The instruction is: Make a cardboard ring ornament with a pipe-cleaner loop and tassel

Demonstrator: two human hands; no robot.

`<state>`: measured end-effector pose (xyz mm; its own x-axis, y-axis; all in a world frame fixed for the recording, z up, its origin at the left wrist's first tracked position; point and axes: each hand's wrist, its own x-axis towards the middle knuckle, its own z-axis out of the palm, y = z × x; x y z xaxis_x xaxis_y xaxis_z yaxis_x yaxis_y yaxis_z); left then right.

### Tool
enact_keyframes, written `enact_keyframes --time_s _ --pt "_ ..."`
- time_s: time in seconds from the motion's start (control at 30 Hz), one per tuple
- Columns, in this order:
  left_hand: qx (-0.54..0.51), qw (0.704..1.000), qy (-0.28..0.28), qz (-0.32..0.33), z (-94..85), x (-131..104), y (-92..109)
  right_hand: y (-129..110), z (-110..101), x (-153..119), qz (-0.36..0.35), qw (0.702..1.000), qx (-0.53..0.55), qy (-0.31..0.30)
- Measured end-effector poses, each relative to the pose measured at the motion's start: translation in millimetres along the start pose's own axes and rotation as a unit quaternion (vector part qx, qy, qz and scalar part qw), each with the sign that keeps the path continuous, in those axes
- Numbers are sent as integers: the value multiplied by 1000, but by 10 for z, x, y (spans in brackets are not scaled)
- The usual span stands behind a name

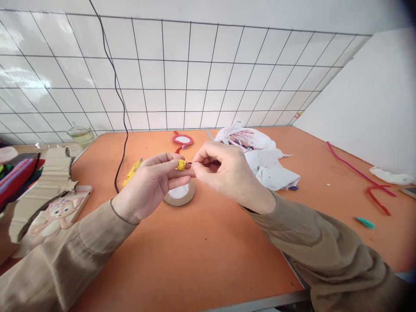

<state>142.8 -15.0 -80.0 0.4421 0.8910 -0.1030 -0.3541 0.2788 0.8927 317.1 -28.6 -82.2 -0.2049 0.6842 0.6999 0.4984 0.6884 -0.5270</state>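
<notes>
Over the middle of the table, my left hand (159, 173) pinches a small round yellow bell-like piece (181, 164) between thumb and fingertips. Close beside it, my right hand (224, 167) has thumb and forefinger pressed together on a thin dark red cord (212, 163), whose tip points toward the yellow piece. Whether cord and piece touch I cannot tell. Below the hands lies a tan ring with a white middle (179, 200), partly covered by my left hand. Farther back are a red-rimmed oval with a white centre (183, 139) and a small purple bead or bell (184, 147).
A yellow glue gun (132, 172) lies left of my hand, near a black cable (123, 117). A white plastic bag (253, 141) and crumpled white material stand behind my right hand. Torn cardboard (48, 173) is at left, red pipe cleaners (378, 199) at right.
</notes>
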Motion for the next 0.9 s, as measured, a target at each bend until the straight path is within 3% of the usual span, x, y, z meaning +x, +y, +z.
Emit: enact_keyframes --time_s 0.27,0.6,0.9 --pt "-1 998 -11 56 -46 24 -83 8 1 -5 -5 1000 7 13" --pt "-46 998 -23 37 -34 22 -103 -30 -5 4 64 997 51 -10" --pt "-36 998 -35 29 -29 14 -96 -27 -4 -5 47 997 53 -21"
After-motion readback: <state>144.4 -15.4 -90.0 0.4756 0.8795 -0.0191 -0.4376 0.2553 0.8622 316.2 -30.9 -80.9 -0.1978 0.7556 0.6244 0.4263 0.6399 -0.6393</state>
